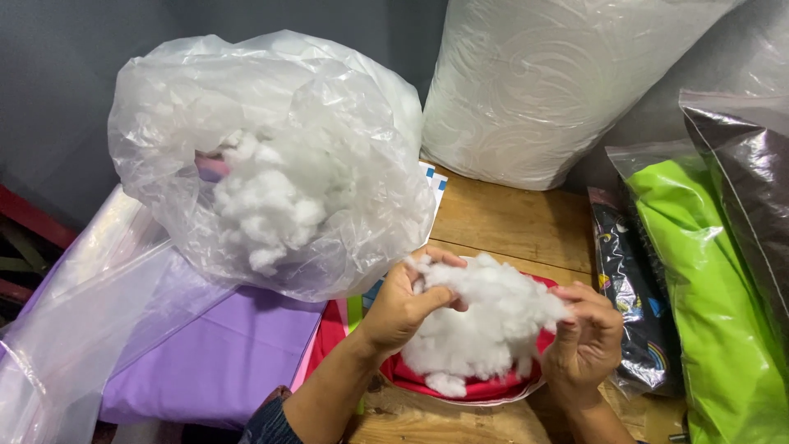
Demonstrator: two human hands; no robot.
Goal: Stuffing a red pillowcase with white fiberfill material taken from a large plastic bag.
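Fingers (431,292) of the left hand (403,308) curled into the upper left edge of a clump of white fibre stuffing (485,325), pinching a tuft; fingers of the right hand (588,337) closed on its right edge, thumb and fingertips nipping a wisp. Landmark: the clump, held just above the wooden bench (509,218). Directly beneath it, touching or nearly so, a red fabric piece (460,386). Up and left of the clump, a clear plastic bag (271,156) holding more loose stuffing, mouth facing the camera. Left of the clump, below that bag, purple fabric (222,353) under a clear plastic sleeve (74,329). Behind the clump, a large white sack (559,82), packed full. Right of the clump, flat packets: one dark with small coloured prints (629,304), one bright green (707,279), one dark brown (752,189). Judgement on handling: stuffing looks very light, soft and springy, sheds strands, tears apart under a gentle pull. Best taken at the edges with a loose pinch; a deep grab would compress it.
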